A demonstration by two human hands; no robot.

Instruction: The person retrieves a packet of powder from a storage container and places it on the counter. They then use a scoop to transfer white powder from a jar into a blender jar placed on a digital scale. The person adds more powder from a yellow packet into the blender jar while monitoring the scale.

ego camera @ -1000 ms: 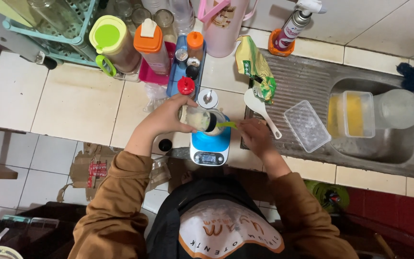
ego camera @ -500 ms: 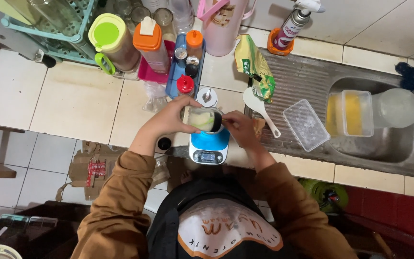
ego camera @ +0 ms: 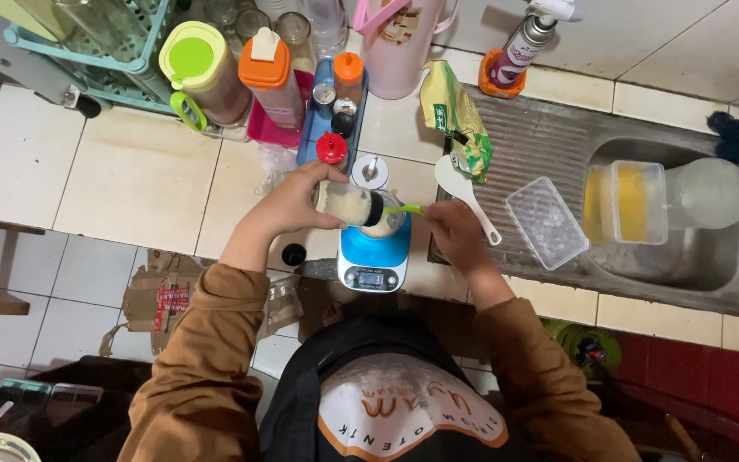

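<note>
A blue kitchen scale (ego camera: 373, 257) is set at the near edge of the bench (ego camera: 130, 175), with a small bowl (ego camera: 384, 224) on its platform. Above the bowl, a glass jar (ego camera: 348, 204) is held on its side in the closed grip of the left hand (ego camera: 294, 204); its long axis runs left to right, mouth toward the right. A green utensil (ego camera: 404, 210) is pinched in the right hand (ego camera: 453, 235). Farther back, a yellow-green packet (ego camera: 459, 128) lies beside a pink jug (ego camera: 397, 38).

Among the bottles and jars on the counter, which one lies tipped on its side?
The small jar in the left hand, held sideways over the blue scale. The orange-capped bottle and green-lidded jar stand upright.
</note>
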